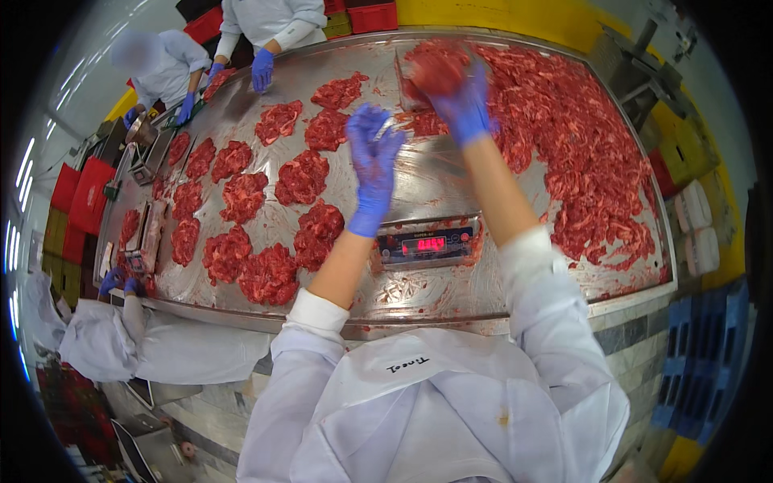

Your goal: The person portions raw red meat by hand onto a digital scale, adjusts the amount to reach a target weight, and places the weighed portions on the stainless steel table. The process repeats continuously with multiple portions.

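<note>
My right hand (466,108), in a blue glove, holds a clump of raw red meat (438,71) over the far part of the steel table (416,296); both are blurred. My left hand (373,158), gloved the same way, is raised palm up with its fingers apart and slightly curled, and I see nothing in it. Below and between my forearms is a digital scale (427,244) with a lit red display. Its bare steel weighing plate (423,187) lies beyond the display. A large heap of sliced raw meat (580,139) spreads over the table's right side.
Several separate meat portions (303,177) lie left of my left arm. Two co-workers (272,24) (172,60) stand across the table at the far left; another person (133,338) works at the near left beside a second scale (145,241). Blue pallets (700,362) stand at right.
</note>
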{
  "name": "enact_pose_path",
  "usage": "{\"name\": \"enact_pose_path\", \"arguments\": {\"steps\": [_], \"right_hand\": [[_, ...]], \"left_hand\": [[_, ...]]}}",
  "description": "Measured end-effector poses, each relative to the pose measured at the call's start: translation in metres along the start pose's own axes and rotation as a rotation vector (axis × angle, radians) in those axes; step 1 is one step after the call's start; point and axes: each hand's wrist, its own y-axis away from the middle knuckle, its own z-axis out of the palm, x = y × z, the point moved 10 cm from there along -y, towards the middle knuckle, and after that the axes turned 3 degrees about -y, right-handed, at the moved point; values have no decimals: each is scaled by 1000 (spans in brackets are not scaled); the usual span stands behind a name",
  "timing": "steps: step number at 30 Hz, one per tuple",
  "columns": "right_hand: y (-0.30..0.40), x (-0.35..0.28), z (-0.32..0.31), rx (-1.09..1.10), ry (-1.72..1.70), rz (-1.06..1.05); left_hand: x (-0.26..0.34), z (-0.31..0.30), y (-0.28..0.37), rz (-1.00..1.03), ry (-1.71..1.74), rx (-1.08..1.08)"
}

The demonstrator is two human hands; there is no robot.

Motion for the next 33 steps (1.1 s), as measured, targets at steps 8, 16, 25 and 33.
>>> {"name": "enact_pose_path", "arguments": {"steps": [8, 16, 25, 33], "right_hand": [[-21, -86, -98, -183, 1257, -152], [120, -54, -208, -450, 1887, -146], [133, -39, -184, -513, 2060, -286], [265, -77, -209, -615, 1871, 359]], "left_hand": [[-123, -181, 106, -610, -675, -290], [-117, -132, 155, -397, -1073, -927], [-126, -128, 151, -370, -1127, -1025], [-125, -133, 161, -240, -1234, -963]]}}
